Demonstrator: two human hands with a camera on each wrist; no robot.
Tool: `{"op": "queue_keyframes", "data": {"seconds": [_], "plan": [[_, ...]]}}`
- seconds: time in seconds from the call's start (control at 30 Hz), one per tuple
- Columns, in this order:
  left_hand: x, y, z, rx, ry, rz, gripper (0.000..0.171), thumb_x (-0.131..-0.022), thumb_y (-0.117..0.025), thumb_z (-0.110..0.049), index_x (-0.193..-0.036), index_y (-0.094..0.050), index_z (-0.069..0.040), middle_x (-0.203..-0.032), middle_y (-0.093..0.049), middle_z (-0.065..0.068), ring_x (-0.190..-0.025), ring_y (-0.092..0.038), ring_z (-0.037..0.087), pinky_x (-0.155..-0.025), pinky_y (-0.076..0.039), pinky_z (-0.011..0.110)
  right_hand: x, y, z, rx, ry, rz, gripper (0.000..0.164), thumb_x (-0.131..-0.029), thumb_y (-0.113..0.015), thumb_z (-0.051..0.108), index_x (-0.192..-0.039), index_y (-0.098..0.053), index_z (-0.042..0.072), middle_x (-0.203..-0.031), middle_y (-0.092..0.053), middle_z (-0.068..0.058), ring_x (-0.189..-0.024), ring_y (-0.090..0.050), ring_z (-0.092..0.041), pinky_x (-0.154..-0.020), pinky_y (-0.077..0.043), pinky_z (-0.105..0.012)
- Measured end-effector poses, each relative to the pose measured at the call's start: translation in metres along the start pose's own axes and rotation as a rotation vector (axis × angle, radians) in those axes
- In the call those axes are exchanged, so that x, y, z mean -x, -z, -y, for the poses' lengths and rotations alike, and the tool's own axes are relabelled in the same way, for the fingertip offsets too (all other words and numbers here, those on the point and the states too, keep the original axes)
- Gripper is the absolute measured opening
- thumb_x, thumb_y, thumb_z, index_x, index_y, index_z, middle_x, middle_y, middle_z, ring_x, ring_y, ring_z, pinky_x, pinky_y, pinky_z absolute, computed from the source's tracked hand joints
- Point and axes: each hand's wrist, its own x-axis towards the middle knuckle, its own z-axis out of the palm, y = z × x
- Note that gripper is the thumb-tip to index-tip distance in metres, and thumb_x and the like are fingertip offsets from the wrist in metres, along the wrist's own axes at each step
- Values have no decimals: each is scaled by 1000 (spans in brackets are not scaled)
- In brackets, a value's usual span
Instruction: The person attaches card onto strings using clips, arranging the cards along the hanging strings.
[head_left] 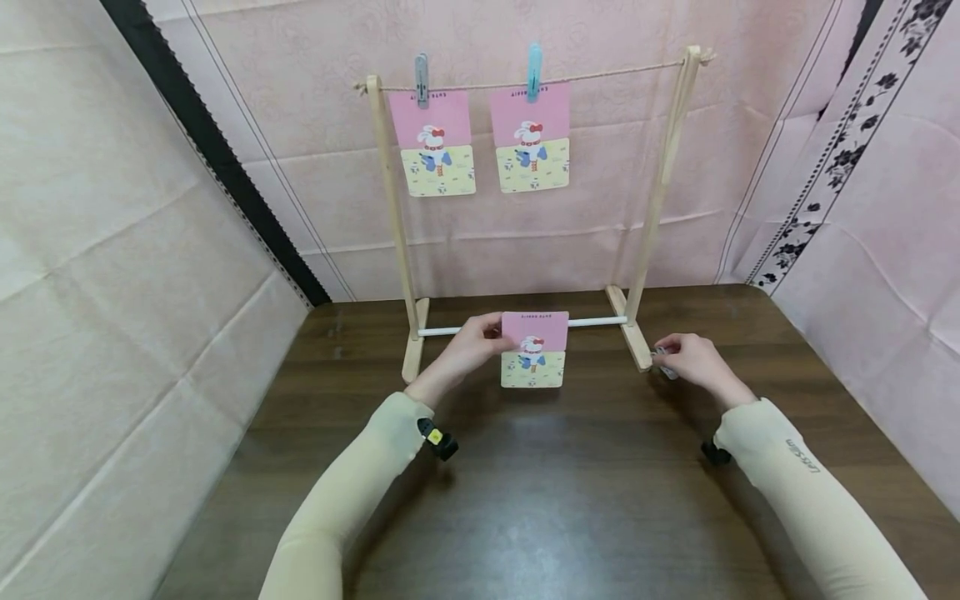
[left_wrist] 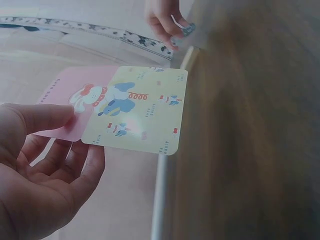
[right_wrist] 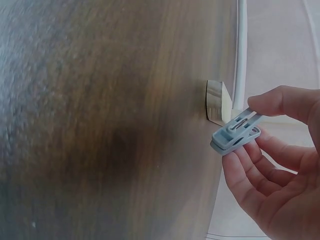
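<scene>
My left hand [head_left: 477,340] pinches a pink and yellow card [head_left: 533,368] with a cartoon rabbit by its left edge, thumb in front. The card [left_wrist: 135,107] is upright, in front of the rack's white crossbar [head_left: 596,322]. Beside the rack's right foot, my right hand [head_left: 693,358] holds a grey-blue clothespin [right_wrist: 236,132] between thumb and fingers. Two matching cards, a left one [head_left: 441,175] and a right one [head_left: 534,171], hang from the string [head_left: 622,75]. A grey clothespin [head_left: 422,81] holds the left one and a blue clothespin [head_left: 534,72] the right one.
The wooden rack has a left post [head_left: 393,200] and a right post [head_left: 663,175], each on a foot bar, near the back edge of the brown table [head_left: 517,500]. Pale pink patterned cloth [head_left: 525,242] hangs behind and at both sides.
</scene>
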Motion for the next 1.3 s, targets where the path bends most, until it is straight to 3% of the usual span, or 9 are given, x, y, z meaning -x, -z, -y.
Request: {"op": "queue_keyframes", "data": {"seconds": [0.27, 0.5, 0.9, 1.07, 1.3], "plan": [[-16, -5, -30, -30, -56, -9, 29, -92, -73, -12, -120, -68, -7, -103, -70, 6, -94, -61, 20, -79, -50, 31, -1, 2, -3, 6, 5, -6, 36, -92, -69, 21, -115, -68, -7, -98, -70, -16, -85, -62, -26, -70, -48, -34], [-26, -3, -58, 19, -83, 25, 32, -95, -72, -16, -125, -66, -8, -109, -70, 6, -97, -60, 22, -87, -52, 43, -1, 3, 0, 6, -9, -11, 38, -92, -70, 23, -116, -68, -7, -99, -69, -17, -87, -62, -27, -72, -47, -35], [-41, 1, -99, 58, -132, 6, 32, -95, -72, -19, -124, -66, -6, -109, -69, 7, -96, -62, 22, -83, -52, 31, 1, 7, 0, 1, -21, -20, 36, -92, -70, 22, -114, -68, -7, -98, -70, -17, -84, -62, -27, -69, -47, -34], [-45, 2, -115, 96, -170, 3, 32, -95, -71, -17, -125, -66, -5, -108, -69, 7, -96, -62, 22, -82, -54, 33, 0, 8, -2, 9, -23, -24, 37, -91, -70, 22, -115, -68, -6, -99, -70, -17, -86, -62, -28, -70, -47, -34], [-52, -1, -136, 60, -235, -17, 32, -96, -70, -20, -125, -66, -7, -105, -70, 5, -94, -63, 21, -86, -51, 37, 1, 8, -4, 14, -16, -25, 39, -92, -69, 24, -116, -68, -6, -102, -69, -18, -90, -62, -29, -74, -47, -36]]}}
